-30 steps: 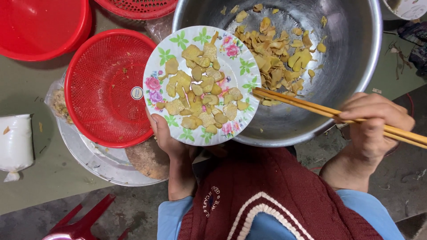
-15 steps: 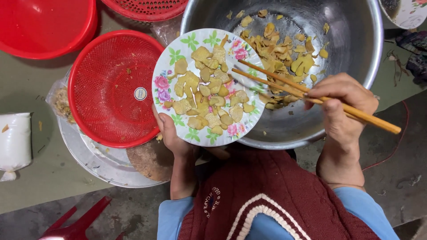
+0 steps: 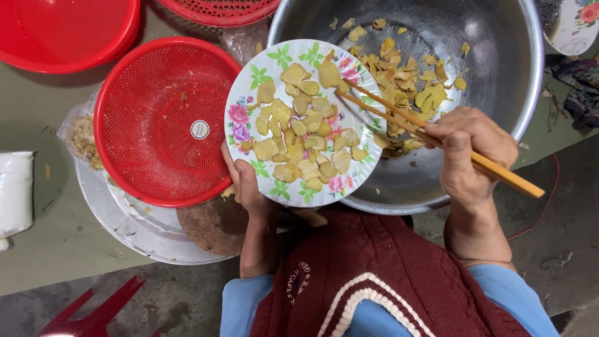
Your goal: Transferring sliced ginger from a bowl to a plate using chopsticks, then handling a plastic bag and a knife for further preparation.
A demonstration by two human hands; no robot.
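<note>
Left hand (image 3: 244, 185) fingers grip floral plate (image 3: 249, 106); right hand (image 3: 468, 153) pinches wooden chopsticks (image 3: 437, 140) on slices

An olive mat (image 3: 37, 249) covers the grey floor (image 3: 187, 293), carrying a steel bowl (image 3: 511, 62), a round tray (image 3: 125, 224), red basins (image 3: 62, 31) and a white bag (image 3: 14, 190) at its left edge.

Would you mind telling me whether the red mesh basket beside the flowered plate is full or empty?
Nearly empty: the red mesh basket shows its bare mesh bottom, with only a few small scraps and a round sticker.
</note>
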